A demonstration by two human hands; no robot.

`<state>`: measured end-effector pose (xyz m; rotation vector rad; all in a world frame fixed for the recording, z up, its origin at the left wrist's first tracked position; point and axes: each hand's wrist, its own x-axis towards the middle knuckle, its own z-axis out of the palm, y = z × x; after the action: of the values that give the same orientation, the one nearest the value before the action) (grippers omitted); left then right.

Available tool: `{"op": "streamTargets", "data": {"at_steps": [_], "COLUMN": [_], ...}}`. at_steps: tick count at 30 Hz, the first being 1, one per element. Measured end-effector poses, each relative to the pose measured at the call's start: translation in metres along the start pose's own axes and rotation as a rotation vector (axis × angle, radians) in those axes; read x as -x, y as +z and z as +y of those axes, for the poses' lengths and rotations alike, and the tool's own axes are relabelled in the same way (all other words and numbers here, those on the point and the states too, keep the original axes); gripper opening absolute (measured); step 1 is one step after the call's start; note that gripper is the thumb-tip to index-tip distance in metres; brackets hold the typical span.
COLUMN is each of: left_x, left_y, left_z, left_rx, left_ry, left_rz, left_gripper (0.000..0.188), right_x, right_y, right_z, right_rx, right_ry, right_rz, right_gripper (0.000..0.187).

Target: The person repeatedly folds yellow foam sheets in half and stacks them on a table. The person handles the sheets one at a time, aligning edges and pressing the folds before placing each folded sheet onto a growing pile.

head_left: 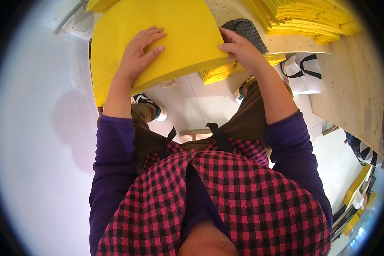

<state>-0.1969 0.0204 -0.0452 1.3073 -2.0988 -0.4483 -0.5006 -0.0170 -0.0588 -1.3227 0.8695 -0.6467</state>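
A thick stack of flat yellow sheets, with a smooth top and layered near edge, lies in front of me. My left hand rests palm down on top of it, fingers stretched and thumb spread, so it is open. At the stack's right edge is my right hand. Its thumb and forefinger are apart and touch that edge; the other fingers are mostly hidden. A dark grey textured pad lies just beyond the right hand. Under the stack's near right side, more folded yellow material shows.
A tall pile of yellow pieces sits on a wooden board at the far right. Below it stands a white bag with black handles. A wooden panel rises at right, and a white wall at left.
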Motion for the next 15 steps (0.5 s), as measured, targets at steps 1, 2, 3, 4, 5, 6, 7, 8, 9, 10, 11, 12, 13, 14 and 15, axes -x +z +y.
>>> {"op": "streamTargets", "data": {"at_steps": [1,2,3,4,5,6,7,8,9,10,11,12,13,14,15], "left_x": [0.0001,0.0002,0.0002,0.0003,0.0002,0.0002,0.0003,0.0004,0.0003,0.0003,0.0002,0.0002,0.0001,0.0000,0.0001], "left_y": [0.0001,0.0000,0.0001,0.0001,0.0003,0.0004,0.0005,0.0006,0.0007,0.0007,0.0007,0.0007,0.0007,0.0005,0.0005], "left_z": [-0.0003,-0.0005,-0.0007,-0.0009,-0.0009,-0.0009,-0.0009,-0.0009,-0.0008,-0.0009,-0.0009,-0.0009,-0.0010,-0.0011,-0.0010], "left_rx": [-0.002,-0.004,-0.006,0.002,0.010,0.023,0.017,0.016,0.015,0.019,0.023,0.029,0.026,0.025,0.024], "left_ry": [0.000,0.000,0.000,0.000,-0.001,-0.002,-0.003,-0.004,-0.005,-0.005,-0.004,-0.004,-0.001,0.003,0.003], "left_rz": [0.000,0.001,0.001,0.002,0.002,0.003,0.004,0.006,0.007,0.008,0.008,0.009,0.009,0.010,0.009], "left_gripper": [0.037,0.037,0.037,0.037,0.037,0.036,0.036,0.036,0.036,0.036,0.036,0.036,0.036,0.036,0.036], "right_x": [-0.0007,-0.0013,-0.0016,-0.0016,-0.0013,-0.0010,-0.0010,-0.0010,-0.0012,-0.0015,-0.0019,-0.0023,-0.0027,-0.0031,-0.0032], "right_y": [0.0003,0.0007,0.0008,0.0010,0.0010,0.0011,0.0013,0.0015,0.0016,0.0019,0.0021,0.0022,0.0019,0.0017,0.0016], "right_z": [0.0015,0.0028,0.0036,0.0043,0.0046,0.0047,0.0047,0.0047,0.0047,0.0048,0.0050,0.0052,0.0051,0.0051,0.0051], "right_rx": [-0.009,-0.018,-0.031,-0.033,-0.040,-0.047,-0.056,-0.065,-0.074,-0.076,-0.078,-0.085,-0.084,-0.086,-0.095], "right_ry": [-0.006,-0.012,0.002,-0.018,-0.017,-0.017,-0.021,-0.025,-0.029,-0.026,-0.023,-0.007,-0.015,-0.011,0.007], "right_rz": [0.012,0.024,0.044,0.035,0.035,0.035,0.033,0.031,0.029,0.033,0.037,0.044,0.034,0.025,0.028], "right_gripper": [0.062,0.061,0.061,0.060,0.060,0.060,0.060,0.060,0.060,0.060,0.060,0.060,0.060,0.060,0.060]}}
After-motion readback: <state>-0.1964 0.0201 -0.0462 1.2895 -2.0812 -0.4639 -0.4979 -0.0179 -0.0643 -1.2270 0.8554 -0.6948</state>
